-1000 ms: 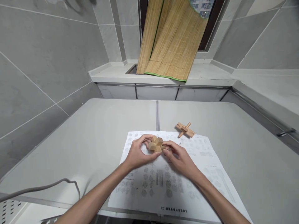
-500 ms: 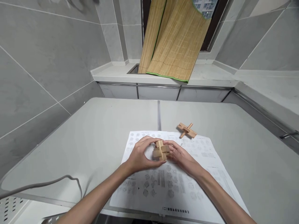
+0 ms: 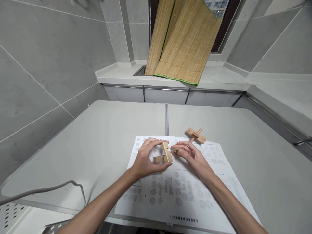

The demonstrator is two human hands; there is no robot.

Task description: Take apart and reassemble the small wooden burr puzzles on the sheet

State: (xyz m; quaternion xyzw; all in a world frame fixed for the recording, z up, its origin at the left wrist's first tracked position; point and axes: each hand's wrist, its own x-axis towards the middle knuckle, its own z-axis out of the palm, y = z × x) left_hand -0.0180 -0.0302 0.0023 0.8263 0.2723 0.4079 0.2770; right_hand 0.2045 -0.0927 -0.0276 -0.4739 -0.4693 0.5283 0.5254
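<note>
My left hand [image 3: 147,159] grips part of a wooden interlocking puzzle [image 3: 167,153] between thumb and fingers. The piece facing me stands nearly upright with a notch in its side, and another block juts out to the left. A short distance to the right, my right hand [image 3: 195,159] pinches a small notched wooden puzzle piece [image 3: 176,150], partly covered by the fingers. Both hands are above a printed instruction sheet [image 3: 165,204]. Just beyond my right hand lies a second wooden puzzle [image 3: 201,137], a flat bar crossed by a round stick.
The sheet lies on a white table [image 3: 104,130] with a seam down its middle. A grey cable [image 3: 44,190] crosses the left front corner. Behind the table, a bamboo mat [image 3: 182,48] hangs over a white ledge [image 3: 117,76].
The wooden puzzle has come apart between my hands. My right hand has drawn a notched piece away from it, while my left hand keeps the rest.
</note>
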